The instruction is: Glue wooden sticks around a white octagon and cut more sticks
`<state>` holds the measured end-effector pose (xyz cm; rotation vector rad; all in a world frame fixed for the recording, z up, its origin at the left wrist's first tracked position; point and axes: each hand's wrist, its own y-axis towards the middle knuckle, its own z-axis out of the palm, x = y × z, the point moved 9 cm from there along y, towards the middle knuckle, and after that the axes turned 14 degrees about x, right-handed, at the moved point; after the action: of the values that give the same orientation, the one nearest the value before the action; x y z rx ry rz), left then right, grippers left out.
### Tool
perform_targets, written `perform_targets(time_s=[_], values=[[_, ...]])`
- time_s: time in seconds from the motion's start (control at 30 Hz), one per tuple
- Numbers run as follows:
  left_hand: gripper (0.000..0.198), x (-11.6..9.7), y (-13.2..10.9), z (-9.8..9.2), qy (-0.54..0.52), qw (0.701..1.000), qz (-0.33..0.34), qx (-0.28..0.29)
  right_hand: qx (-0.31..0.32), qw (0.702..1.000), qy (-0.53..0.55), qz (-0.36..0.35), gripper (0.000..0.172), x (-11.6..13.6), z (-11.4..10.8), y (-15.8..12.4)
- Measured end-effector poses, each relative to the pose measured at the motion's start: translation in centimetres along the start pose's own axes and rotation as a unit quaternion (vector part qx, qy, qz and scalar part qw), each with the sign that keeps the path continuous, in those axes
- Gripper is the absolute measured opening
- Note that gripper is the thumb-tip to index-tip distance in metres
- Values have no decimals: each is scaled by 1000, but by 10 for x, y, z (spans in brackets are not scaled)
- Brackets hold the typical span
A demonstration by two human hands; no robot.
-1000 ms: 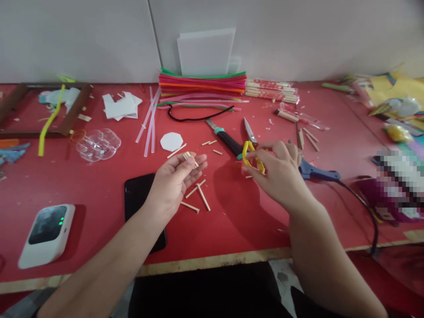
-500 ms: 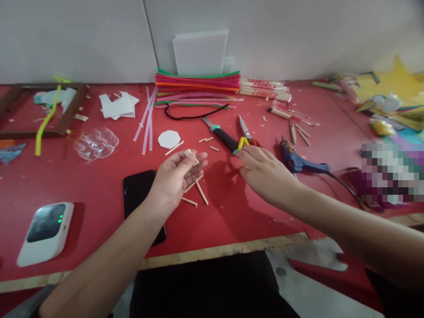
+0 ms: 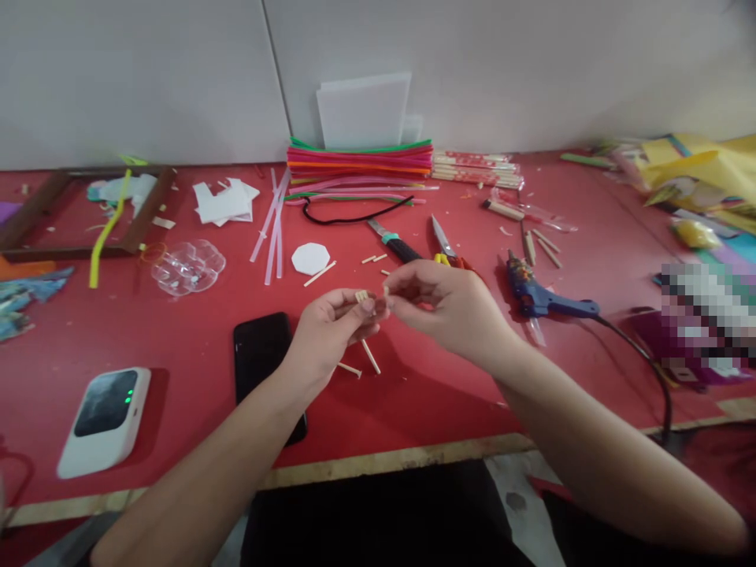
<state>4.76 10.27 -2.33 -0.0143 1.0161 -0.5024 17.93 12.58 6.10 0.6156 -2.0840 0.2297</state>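
Pinched in my left hand (image 3: 331, 331) is a small bundle of short wooden sticks (image 3: 362, 296). My right hand (image 3: 442, 303) has come up beside it, thumb and forefinger closed on a small pale wooden piece (image 3: 386, 290). Both hands are held over the red table (image 3: 425, 409), their fingertips close together. Below and behind them lie loose wooden sticks (image 3: 371, 356), partly hidden by my left hand. A white octagonal card (image 3: 310, 258) lies beyond my left hand. Scissors (image 3: 442, 240) and a utility knife (image 3: 397, 242) rest just behind my right hand.
A blue glue gun (image 3: 546, 299) with a cord lies on the right. A black phone (image 3: 263, 354) and a white device (image 3: 106, 421) are at left. Pipe cleaners (image 3: 360, 164) and packaged chopsticks (image 3: 476, 169) line the back, near a brown frame (image 3: 41, 209).
My right hand has left the scissors and moved left to my left hand, now pinching a small wooden piece. The camera view has shifted slightly.
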Motion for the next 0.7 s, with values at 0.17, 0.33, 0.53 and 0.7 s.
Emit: perform_targets(time_s=[0.17, 0.33, 0.53, 0.7], values=[[17, 5, 0, 3, 38, 998, -37, 18, -26, 997, 73, 4, 31, -18, 11, -9], [18, 9, 1, 3, 23, 997, -62, 44, -46, 997, -22, -59, 17, -15, 11, -13], [17, 14, 0, 6, -26, 994, -93, 51, -8, 991, -55, -120, 26, -6, 16, -15], [16, 9, -1, 7, -5, 996, -67, 52, 14, 978, -127, -168, 56, -1, 18, -19]])
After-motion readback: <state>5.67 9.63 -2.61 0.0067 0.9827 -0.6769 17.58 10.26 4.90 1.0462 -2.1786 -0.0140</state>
